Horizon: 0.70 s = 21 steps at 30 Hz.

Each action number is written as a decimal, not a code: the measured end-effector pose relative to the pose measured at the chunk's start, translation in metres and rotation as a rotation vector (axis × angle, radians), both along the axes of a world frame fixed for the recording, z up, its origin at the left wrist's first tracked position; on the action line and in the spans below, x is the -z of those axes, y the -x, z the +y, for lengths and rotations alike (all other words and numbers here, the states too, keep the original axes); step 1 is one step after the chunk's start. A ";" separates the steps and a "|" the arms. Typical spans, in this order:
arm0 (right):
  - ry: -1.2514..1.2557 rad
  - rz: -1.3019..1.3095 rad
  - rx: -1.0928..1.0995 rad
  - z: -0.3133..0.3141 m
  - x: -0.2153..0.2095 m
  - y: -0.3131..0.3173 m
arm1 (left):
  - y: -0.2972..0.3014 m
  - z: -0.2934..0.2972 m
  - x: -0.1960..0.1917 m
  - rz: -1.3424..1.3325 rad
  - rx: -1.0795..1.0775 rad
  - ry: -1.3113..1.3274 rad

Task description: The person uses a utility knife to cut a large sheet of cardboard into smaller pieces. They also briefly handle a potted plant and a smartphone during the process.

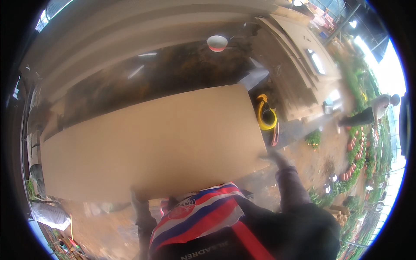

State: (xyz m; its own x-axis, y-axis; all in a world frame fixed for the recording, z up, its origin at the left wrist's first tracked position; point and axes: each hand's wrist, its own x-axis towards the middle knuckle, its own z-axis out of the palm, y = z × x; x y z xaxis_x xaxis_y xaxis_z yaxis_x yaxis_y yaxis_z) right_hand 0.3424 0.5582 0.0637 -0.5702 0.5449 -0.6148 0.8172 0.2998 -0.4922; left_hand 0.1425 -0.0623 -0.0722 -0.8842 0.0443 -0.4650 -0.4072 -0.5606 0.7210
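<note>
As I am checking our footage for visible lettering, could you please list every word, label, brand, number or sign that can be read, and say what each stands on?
I leave the wording itself out, and name only where it stands.
Striped red, white and blue cloth: dark lettering and a red emblem.
Dark clothing: pale lettering, upside down.
White sack: faint lettering, too small to read.
Brown sheet: none visible.

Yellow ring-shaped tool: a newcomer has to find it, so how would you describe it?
Find the large brown sheet filling the middle. Just past its right end lies the yellow tool. Its bright ring around a dark centre sets it apart from the slim reddish item beside it.
</note>
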 end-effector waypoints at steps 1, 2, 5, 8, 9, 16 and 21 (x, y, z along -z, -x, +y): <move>-0.226 -0.160 0.007 0.001 -0.012 0.013 | 0.000 0.000 0.001 0.037 0.021 0.037; -0.408 -0.138 0.019 0.001 -0.022 0.025 | -0.001 0.000 0.003 0.164 0.113 0.200; -1.031 0.601 -0.011 -0.024 -0.012 0.073 | -0.004 -0.001 0.005 0.449 0.223 0.578; -0.906 0.448 -0.328 -0.058 0.033 0.101 | -0.009 -0.009 -0.001 0.195 0.115 0.307; -0.997 0.332 -0.414 -0.068 0.050 0.107 | -0.010 -0.012 -0.007 0.138 0.077 0.257; -0.747 0.649 0.103 0.039 0.045 0.165 | 0.025 0.055 -0.091 0.053 -0.173 1.965; -0.588 0.259 0.140 0.175 0.031 0.270 | 0.117 0.271 -0.069 0.464 0.230 0.841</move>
State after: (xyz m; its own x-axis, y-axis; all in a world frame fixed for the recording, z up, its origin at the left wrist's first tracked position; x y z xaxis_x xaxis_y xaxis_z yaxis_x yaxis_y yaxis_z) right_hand 0.0724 0.7332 0.0324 -0.5594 0.8277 -0.0442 0.7449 0.4785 -0.4650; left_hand 0.0260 0.2082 -0.0034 -0.9981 0.0515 -0.0332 -0.0184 0.2652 0.9640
